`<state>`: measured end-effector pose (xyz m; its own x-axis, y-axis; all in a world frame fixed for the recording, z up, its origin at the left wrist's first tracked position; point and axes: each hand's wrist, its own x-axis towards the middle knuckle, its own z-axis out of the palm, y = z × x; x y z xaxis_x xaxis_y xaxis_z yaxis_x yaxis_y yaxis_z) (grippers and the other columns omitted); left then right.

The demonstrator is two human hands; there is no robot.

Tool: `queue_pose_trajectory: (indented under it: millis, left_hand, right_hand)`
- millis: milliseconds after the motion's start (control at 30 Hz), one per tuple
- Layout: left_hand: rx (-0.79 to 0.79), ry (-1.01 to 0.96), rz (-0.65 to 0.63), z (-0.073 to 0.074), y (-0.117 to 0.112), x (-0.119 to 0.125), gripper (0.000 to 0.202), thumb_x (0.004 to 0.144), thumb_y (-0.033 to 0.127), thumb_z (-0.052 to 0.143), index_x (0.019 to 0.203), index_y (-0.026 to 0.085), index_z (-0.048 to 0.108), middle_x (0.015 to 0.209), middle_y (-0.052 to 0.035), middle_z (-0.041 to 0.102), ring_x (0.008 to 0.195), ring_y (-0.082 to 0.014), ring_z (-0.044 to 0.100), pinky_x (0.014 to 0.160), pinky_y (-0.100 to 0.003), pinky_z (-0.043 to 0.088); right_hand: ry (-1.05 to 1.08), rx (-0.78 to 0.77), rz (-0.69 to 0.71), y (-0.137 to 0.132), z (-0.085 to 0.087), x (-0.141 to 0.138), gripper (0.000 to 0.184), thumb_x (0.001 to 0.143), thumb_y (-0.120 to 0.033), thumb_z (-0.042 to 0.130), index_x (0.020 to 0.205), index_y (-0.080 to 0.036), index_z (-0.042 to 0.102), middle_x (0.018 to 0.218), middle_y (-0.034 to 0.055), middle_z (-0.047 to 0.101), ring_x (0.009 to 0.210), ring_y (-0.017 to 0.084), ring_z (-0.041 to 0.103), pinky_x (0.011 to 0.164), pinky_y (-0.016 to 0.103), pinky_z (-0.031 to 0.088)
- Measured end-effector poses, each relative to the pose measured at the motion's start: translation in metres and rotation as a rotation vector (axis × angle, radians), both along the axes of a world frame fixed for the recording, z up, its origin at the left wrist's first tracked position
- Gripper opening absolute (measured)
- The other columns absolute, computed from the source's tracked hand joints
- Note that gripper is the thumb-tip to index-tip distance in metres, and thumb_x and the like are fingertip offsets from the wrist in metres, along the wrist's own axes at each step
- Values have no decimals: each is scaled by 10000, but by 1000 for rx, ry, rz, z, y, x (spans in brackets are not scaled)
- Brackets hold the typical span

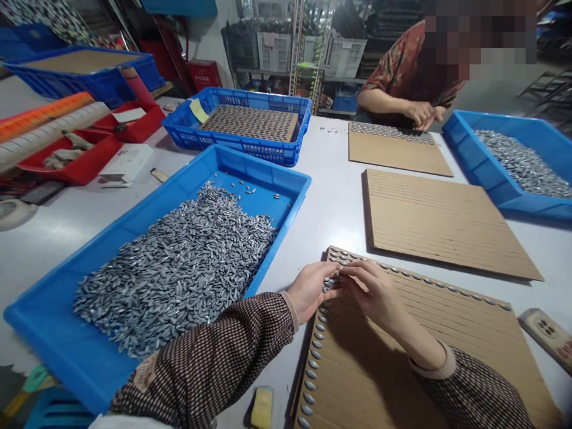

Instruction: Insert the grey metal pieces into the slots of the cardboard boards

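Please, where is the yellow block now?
In the head view, the yellow block lies at the bottom, just left of centre, between the left sleeve and the nearest cardboard board.

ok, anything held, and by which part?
Left hand holds several silver pieces; where on each is hidden. Right hand is at them; its hold unclear.

glossy, metallic-looking pieces [187,268], matt cardboard sheet [447,339], smooth, shiny plastic tray [49,322], woven cloth sleeve [214,357]

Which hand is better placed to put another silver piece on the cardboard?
Likely the right hand: it is above the cardboard and reaches the silver pieces cradled in the left hand.
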<state>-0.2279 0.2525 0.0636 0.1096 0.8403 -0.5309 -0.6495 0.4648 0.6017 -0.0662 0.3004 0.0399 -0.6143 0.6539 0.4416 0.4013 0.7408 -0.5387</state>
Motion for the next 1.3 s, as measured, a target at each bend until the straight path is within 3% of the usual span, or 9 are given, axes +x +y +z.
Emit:
queue_pose_trajectory:
  millis: [233,433,567,667,767,900,1067,1300]
  left_hand:
    - [47,193,-138,-7,-3,1,186,782,279,664,819,130,560,718,-33,603,589,-88,565,570,-218,473]
    - [50,202,-172,-3,-6,2,254,790,379,640,790,139,557,680,-1,563,515,-60,505,457,-170,384]
    - [26,183,-156,3,-2,-1,190,826,324,593,813,138,560,693,-7,565,485,-60,505,421,-170,353]
    - [12,116,104,7,5,-8,85,842,171,496,895,136,552,773,-43,603,580,-95,594,499,-196,446]
    - [-8,37,278,7,10,-12,189,804,42,421,936,123,529,866,-95,639,726,-142,664,719,-298,546]
    - [-5,10,188,1,9,-11,182,808,13,442,934,102,537,914,-127,651,778,-149,674,841,-343,540]
    - [-3,21,190,2,8,-10,162,838,40,476,977,118,507,983,-154,662,801,-155,680,861,-365,536]
    - [9,35,151,5,7,-10,95,853,85,535,942,112,552,935,-126,669,770,-135,666,824,-330,536]
  right_hand:
    - [46,-119,-8,-7,11,7,135,918,-180,522,1003,-214,622,900,55,646,802,166,604,664,303,508]
    - [0,57,21,-13,12,9,207,889,-98,543,1038,-210,632,936,66,658,853,167,612,738,319,517]
    - [30,9,-7,-11,12,13,175,900,-105,526,983,-212,635,902,55,661,811,154,619,693,294,522]
    - [19,6,-84,-6,1,17,134,906,-131,525,925,-212,630,871,45,664,768,150,621,658,281,516]
    - [-84,100,-95,-4,-17,19,177,917,-127,484,950,-202,641,873,57,671,800,167,624,694,297,511]
    - [-292,205,-40,-5,-34,16,212,926,-135,457,999,-180,652,919,83,672,824,186,602,687,304,486]
    - [-405,307,-54,-3,-39,12,205,945,-173,467,1011,-188,660,923,79,673,808,178,580,657,297,442]
    - [-408,253,-36,-4,-38,16,192,917,-143,491,976,-198,666,963,81,664,838,202,567,656,314,420]
